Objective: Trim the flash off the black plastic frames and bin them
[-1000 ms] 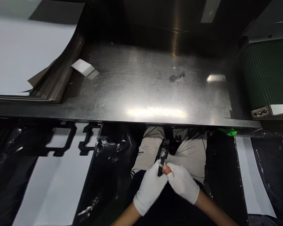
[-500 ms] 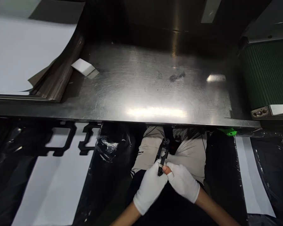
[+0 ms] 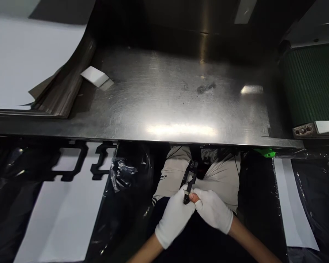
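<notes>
1. Black windowed frame [image 3: 191, 185], probably moulded plastic, sits between the two gloved hands, above the trousered lap [image 3: 174, 166] and below the front edge of the metal bench [image 3: 167, 95].

2. Work on this piece looks to be under way, judging by both hands being gathered at its near end; no finished change shows on it at this size.

3. Two similar black frames [image 3: 83, 157] appear to lie over a white sheet [image 3: 63, 215] at the left, touched by neither hand. Whether they are done or waiting, I cannot tell, so the amount left is unclear.

4. Left hand [image 3: 175, 215]: its white-gloved fingers are curled closely around the frame's near end, the far end slanting away toward the bench.

5. Right hand [image 3: 214, 212]: it is partly closed, with a bare digit [image 3: 193, 198], apparently the thumb, at the frame's near end. Whether it grips or merely touches is hidden.

6. Both forearms rise from the bottom edge and angle inward, the hands meeting just beside each other, low over the lap.
</notes>
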### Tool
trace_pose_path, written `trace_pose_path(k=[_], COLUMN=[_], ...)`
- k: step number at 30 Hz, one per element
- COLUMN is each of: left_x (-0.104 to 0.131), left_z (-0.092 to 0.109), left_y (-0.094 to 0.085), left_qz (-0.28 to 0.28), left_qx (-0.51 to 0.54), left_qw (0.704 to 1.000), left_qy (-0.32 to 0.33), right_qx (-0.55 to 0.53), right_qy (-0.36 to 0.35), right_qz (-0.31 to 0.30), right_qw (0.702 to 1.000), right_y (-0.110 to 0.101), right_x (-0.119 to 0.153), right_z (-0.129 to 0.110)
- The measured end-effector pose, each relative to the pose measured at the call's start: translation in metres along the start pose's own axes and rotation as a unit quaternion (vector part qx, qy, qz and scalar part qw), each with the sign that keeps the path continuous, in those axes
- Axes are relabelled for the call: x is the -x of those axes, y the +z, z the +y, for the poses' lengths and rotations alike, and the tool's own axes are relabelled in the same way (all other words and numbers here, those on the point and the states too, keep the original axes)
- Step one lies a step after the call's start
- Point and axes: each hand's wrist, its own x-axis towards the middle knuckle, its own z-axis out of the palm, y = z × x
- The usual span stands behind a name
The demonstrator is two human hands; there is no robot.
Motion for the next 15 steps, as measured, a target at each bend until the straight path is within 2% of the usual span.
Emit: trace_pose_path(k=[8, 15], left_x=[-0.0027, -0.0048], left_z=[-0.0015, -0.0087], left_y=[-0.0038, -0.0015], left_qz=[0.001, -0.002], left_qx=[0.000, -0.005], left_qw=[1.000, 1.000], left_qy=[-0.012, -0.018], right_qx=[-0.033, -0.063], right_qy=[0.046, 0.053], right_qz=[0.009, -0.005], right_qw=[0.998, 0.997], right_y=[0.0033, 0.0007], right_x=[-0.0027, -0.0045], right_z=[-0.0084, -0.0086])
